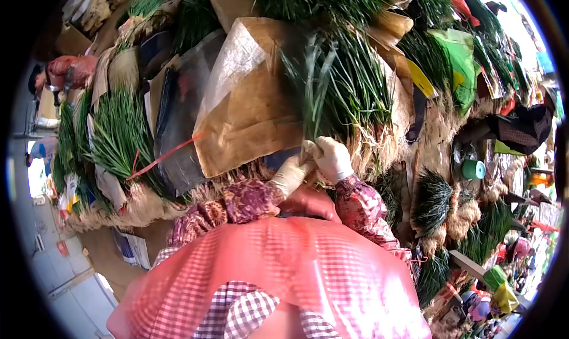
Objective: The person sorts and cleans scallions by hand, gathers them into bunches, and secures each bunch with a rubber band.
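My left hand (291, 175), in a pale glove, is closed low on a few long green stalks (317, 90) that stand up between my hands. My right hand (331, 158), gloved too, is closed beside it on the same stalks, the two hands touching. Just beyond lies a large heap of green plants (355, 84) with pale, stringy roots (370, 149) toward me. To the left of the stalks, a brown paper sheet (255, 102) covers part of the heap.
More bundles of greens (121, 131) lie at the left, near a red string (163, 156). A green bag (459, 66) and a teal cup (473, 169) are at the right. Other people are at both sides, one in a dark checked sleeve (521, 128). A pink apron (284, 268) covers my lap.
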{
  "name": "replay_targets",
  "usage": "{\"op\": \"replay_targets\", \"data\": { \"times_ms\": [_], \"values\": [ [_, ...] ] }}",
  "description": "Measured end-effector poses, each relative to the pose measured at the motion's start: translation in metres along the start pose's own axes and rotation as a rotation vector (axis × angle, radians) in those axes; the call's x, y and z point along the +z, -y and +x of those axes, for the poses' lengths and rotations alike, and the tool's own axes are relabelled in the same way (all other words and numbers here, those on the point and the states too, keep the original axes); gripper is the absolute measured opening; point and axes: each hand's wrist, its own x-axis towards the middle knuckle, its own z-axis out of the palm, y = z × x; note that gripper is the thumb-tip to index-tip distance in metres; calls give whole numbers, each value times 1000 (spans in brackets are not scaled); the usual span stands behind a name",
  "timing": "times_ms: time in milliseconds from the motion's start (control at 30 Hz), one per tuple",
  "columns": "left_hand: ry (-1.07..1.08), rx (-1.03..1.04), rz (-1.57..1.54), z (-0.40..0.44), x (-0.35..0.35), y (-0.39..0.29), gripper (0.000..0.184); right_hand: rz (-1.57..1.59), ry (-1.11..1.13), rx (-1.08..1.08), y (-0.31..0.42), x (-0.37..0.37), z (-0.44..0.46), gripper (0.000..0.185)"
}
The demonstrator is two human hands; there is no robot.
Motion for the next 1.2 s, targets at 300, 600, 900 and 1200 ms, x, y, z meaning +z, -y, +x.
{"op": "replay_targets", "data": {
  "times_ms": [300, 600, 900, 1200],
  "values": [
    [446, -100, -723, -29, -26, -41, 22, -765, 396, 116, -70, -81, -56, 34],
    [258, -222, -470, -3, -18, -34, 30, 346, 82, 448, -55, -74, 23, 17],
    [282, -237, -213, 13, 0, -19, 27, 453, -93, 598, -32, -52, -48, 24],
    [418, -402, -780, -6, -13, -20, 28, 989, 312, 558, -35, -30, -43, 35]
  ]
}}
